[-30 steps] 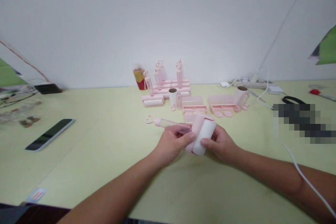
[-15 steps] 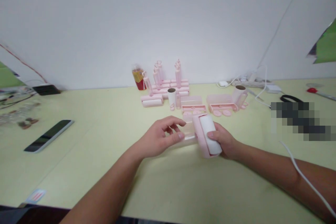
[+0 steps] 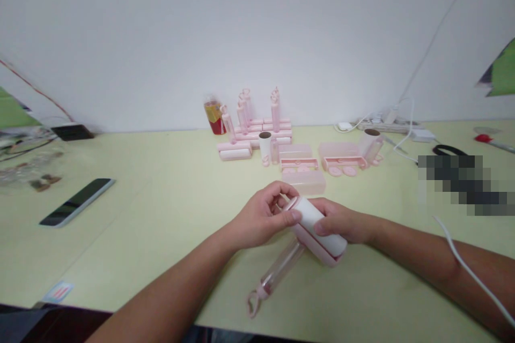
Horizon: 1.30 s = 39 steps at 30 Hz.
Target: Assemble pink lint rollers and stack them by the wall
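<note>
A pink lint roller (image 3: 314, 230) with a white paper roll is held between both hands, tilted above the table. Its clear handle (image 3: 281, 268), ending in a pink loop, points toward the table's front edge. My right hand (image 3: 341, 220) is closed around the roller's right side, thumb on the white roll. My left hand (image 3: 267, 214) closes on the upper left end of the roller, thumb on the roll's edge; its other fingers are partly hidden. Just beyond the hands lies a translucent pink cover (image 3: 303, 182).
Several pink lint rollers (image 3: 235, 151) with upright handles stand near the wall. To their right are open pink holders (image 3: 344, 163), round end caps and a white roll (image 3: 265, 146). A phone (image 3: 78, 202) lies at left; a power strip (image 3: 390, 125) and white cable are at right.
The roller has turned so its clear handle now points toward me. My left hand has moved right and closed on the roller's end. The translucent cover behind is now uncovered to view.
</note>
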Tool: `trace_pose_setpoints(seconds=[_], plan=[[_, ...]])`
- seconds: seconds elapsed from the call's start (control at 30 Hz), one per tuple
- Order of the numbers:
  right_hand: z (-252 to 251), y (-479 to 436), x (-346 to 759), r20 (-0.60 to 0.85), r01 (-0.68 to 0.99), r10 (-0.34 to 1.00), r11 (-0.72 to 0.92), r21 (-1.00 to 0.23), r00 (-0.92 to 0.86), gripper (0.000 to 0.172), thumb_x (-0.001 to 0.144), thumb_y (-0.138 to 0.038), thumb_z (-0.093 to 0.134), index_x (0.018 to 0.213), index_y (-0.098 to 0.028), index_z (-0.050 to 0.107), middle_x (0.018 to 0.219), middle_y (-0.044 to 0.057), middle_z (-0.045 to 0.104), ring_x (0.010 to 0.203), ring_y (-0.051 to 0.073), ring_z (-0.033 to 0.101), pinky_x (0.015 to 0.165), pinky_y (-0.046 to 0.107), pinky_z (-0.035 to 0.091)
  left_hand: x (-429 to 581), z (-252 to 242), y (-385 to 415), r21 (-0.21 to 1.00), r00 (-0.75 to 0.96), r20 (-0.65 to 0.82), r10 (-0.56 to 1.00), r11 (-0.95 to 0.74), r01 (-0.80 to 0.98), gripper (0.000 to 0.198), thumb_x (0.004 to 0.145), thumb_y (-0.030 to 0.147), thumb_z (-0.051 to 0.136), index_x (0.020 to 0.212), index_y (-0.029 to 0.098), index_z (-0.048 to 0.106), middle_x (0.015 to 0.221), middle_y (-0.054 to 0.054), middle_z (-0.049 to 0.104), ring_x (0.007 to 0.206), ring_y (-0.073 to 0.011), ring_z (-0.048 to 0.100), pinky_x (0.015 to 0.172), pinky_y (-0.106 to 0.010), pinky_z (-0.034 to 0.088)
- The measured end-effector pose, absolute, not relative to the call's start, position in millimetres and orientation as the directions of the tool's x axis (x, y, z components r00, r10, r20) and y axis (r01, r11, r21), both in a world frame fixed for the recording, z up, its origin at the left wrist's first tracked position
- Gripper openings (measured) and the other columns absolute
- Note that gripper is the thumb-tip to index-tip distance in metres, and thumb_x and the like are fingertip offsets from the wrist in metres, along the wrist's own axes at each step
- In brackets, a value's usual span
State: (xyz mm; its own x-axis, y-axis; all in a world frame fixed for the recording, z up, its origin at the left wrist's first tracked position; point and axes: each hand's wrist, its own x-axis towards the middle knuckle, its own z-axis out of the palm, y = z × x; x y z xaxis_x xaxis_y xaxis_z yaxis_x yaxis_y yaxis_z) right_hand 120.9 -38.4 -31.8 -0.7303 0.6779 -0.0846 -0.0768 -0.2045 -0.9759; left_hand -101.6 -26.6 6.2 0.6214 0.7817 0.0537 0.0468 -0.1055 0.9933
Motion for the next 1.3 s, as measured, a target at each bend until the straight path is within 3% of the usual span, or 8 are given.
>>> trace_pose_setpoints(seconds=[0.37, 0.73, 1.0, 1.3], plan=[[-31, -36, 123, -0.144, -0.036, 0.608, -0.274, -0.961, -0.780, 0.045, 0.073, -0.041, 0.077, 0.103, -0.012, 0.063, 0.082, 0.001, 0.065, 0.063, 0.011, 0.056, 0.054, 0.019, 0.040, -100, 8, -25, 0.997, 0.620, -0.072, 0.782, 0.068, 0.030, 0.040, 0.061, 0.032, 0.086, 0.077, 0.016, 0.052, 0.061, 0.007, 0.047, 0.054, -0.0047, 0.039, 0.050, -0.018, 0.028], [-33, -34, 122, -0.160, -0.088, 0.668, -0.323, -0.942, -0.727, 0.043, 0.077, -0.046, 0.073, 0.099, -0.010, 0.064, 0.074, 0.001, 0.063, 0.057, 0.010, 0.053, 0.049, 0.018, 0.037, -97, 14, -31, 0.981, 0.517, -0.185, 0.836, 0.122, 0.154, 0.045, 0.066, 0.043, 0.081, 0.064, 0.018, 0.043, 0.048, 0.009, 0.041, 0.043, -0.0047, 0.035, 0.043, -0.019, 0.021], [-38, -38, 111, -0.136, -0.181, 0.782, -0.304, -0.935, -0.608, 0.044, 0.076, -0.047, 0.073, 0.098, -0.009, 0.064, 0.072, 0.002, 0.063, 0.055, 0.010, 0.053, 0.049, 0.019, 0.038, -99, -3, -15, 0.987, 0.425, -0.066, 0.903, -0.004, 0.162, 0.042, 0.071, 0.047, 0.077, 0.068, 0.016, 0.048, 0.055, 0.006, 0.049, 0.051, -0.0071, 0.042, 0.050, -0.020, 0.027], [-33, -52, 101, -0.071, -0.138, 0.877, -0.154, -0.978, -0.475, 0.039, 0.078, -0.045, 0.069, 0.099, -0.013, 0.064, 0.073, 0.001, 0.063, 0.054, 0.012, 0.055, 0.047, 0.021, 0.038, -106, -4, -9, 0.987, 0.477, -0.158, 0.864, 0.122, 0.105, 0.044, 0.070, 0.047, 0.078, 0.070, 0.015, 0.049, 0.058, 0.005, 0.047, 0.053, -0.0065, 0.040, 0.050, -0.020, 0.025]])
